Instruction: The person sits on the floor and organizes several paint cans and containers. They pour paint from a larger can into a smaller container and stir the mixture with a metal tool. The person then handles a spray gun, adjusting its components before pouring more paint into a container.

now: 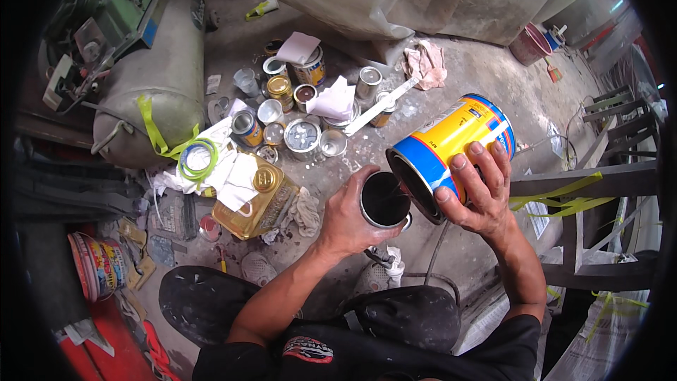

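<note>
My right hand [481, 187] grips a yellow and blue paint can [441, 137], tipped on its side with the open mouth facing down-left. Its rim is close above a round cup [385, 200] with a dark inside, and a thin dark streak shows between the two. My left hand [347, 217] is wrapped round that cup from the left and holds it upright below the can. Under the cup a metal and white fitting [388, 261] shows, possibly part of a spray gun; the cup hides how they join.
Several small cans and cups [303, 134] crowd the floor ahead, with a white stick [381, 106] across them. A yellowish jug [257, 197] stands left, below a compressor tank [151, 63]. Dark metal frames [585, 187] stand right. A hose [438, 254] runs beside my knee.
</note>
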Demonstrator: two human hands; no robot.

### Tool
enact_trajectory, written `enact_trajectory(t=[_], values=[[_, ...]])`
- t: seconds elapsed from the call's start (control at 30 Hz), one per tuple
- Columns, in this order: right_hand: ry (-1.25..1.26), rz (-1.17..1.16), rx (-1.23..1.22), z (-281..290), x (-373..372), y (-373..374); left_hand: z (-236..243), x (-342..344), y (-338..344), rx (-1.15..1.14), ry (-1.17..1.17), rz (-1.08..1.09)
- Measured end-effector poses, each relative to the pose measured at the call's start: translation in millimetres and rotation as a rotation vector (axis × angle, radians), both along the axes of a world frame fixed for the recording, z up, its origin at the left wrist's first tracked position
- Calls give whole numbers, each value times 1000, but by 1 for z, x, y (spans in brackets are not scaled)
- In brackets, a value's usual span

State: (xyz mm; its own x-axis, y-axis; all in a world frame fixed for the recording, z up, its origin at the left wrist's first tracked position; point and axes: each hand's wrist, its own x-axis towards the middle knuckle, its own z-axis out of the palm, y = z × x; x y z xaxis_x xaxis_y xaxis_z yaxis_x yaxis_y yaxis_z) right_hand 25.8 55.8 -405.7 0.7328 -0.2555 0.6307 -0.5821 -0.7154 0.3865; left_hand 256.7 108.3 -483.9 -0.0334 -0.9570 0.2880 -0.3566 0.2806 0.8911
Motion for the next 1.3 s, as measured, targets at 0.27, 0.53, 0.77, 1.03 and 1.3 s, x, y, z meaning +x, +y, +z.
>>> enact_trajectory(t=[0.27,0.53,0.77,1.03,1.3], values=[[-9,9,-1,1,3,2,-2,-1,-1,-10,29,-14],[-4,18,-21,3,5,2,-4,0,-1,-9,33,-16],[-2,28,-44,6,5,1,-6,0,-1,31,49,-19],[-19,46,-21,10,7,-1,-7,1,-3,26,59,-22],[-318,74,273,-5,13,-11,-8,4,-5,30,40,-19]])
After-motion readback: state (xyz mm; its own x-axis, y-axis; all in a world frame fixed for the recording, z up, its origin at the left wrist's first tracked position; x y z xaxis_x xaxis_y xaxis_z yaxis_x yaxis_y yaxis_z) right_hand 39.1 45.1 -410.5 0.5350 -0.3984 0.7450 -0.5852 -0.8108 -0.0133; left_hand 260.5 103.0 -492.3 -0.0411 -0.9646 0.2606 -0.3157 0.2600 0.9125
